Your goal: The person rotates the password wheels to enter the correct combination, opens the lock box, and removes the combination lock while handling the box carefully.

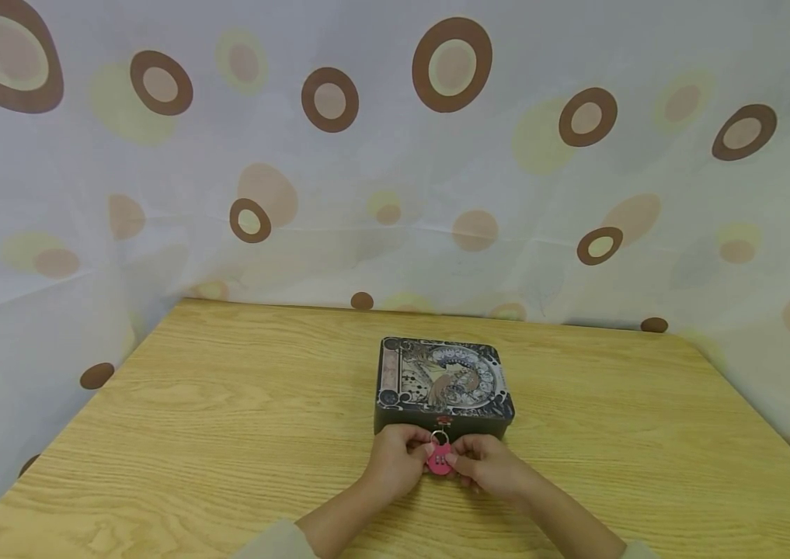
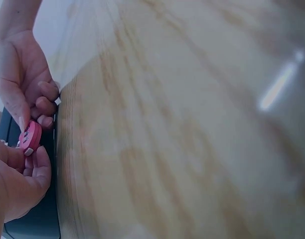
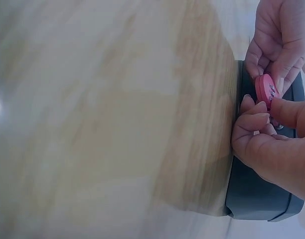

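A pink combination padlock [image 1: 440,460] with number dials and a metal shackle hangs at the front of a dark tin box [image 1: 408,376] with a printed lid. The shackle stands by the red-marked clasp [image 1: 444,420]; whether it is locked cannot be told. From the left, my left hand [image 1: 395,460] pinches the padlock between thumb and fingers. On its other side my right hand [image 1: 495,467] pinches it too, the thumb near the dials. Both wrist views show the padlock [image 2: 30,137] [image 3: 266,89] between the two hands, in front of the box's dark side wall [image 3: 257,194].
The box stands on a wood-grain table [image 1: 241,404], with table surface to its left and right. Behind the table hangs a pale curtain [image 1: 381,155] with brown and yellow dots. Light sleeves [image 1: 279,541] show at the bottom edge.
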The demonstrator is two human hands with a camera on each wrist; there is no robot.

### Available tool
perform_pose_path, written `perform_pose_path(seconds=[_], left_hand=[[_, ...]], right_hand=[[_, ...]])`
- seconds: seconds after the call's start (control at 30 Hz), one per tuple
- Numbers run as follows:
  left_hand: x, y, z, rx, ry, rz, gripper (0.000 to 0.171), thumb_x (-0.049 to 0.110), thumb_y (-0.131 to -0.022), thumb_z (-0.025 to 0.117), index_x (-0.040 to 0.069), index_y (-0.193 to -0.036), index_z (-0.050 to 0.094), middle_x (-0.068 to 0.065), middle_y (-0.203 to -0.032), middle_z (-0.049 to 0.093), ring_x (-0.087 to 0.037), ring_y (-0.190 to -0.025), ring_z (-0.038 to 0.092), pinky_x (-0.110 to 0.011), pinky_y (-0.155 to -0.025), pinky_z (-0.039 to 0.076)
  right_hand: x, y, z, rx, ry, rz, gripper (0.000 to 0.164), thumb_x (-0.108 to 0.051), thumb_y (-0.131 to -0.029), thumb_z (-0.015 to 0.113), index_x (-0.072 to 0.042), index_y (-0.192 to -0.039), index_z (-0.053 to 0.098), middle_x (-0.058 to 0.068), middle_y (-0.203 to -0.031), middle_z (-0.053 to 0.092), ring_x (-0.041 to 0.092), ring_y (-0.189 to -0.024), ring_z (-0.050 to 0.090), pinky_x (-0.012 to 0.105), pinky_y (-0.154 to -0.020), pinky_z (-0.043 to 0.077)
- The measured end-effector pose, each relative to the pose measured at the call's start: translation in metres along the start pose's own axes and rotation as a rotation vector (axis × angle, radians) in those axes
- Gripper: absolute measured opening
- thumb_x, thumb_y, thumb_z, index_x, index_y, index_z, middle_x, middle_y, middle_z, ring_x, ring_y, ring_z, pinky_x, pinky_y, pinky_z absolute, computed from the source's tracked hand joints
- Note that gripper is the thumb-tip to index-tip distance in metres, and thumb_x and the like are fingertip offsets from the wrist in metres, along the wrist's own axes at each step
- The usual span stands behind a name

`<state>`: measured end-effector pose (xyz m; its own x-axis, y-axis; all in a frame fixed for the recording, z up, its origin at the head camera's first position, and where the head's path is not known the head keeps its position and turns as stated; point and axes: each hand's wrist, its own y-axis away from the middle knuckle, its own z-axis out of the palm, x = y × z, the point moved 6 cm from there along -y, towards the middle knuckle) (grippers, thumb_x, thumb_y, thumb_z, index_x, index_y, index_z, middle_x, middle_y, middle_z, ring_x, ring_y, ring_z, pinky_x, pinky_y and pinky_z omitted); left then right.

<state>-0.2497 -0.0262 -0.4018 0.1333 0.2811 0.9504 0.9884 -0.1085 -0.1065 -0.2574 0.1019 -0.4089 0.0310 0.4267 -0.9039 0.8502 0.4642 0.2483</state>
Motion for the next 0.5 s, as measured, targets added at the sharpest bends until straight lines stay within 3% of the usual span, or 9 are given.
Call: perform_pose_path(seconds=[0.5], left_hand=[[0.0012, -0.0001, -0.0001, -0.002, -0.008, 0.001, 0.009, -0.003, -0.085, 0.059, -0.009, -0.085, 0.066, -0.013, -0.076, 0.064, -0.01, -0.062, 0.057, -0.016, -0.051, 0.047]], right_hand=[[-0.0019, 0.0006, 0.0023, 0.022, 0.031, 0.01, 0.019, -0.007, -0.094, 0.046, 0.009, -0.09, 0.055, -0.001, -0.068, 0.052, 0.01, -0.058, 0.041, 0.019, -0.049, 0.035]])
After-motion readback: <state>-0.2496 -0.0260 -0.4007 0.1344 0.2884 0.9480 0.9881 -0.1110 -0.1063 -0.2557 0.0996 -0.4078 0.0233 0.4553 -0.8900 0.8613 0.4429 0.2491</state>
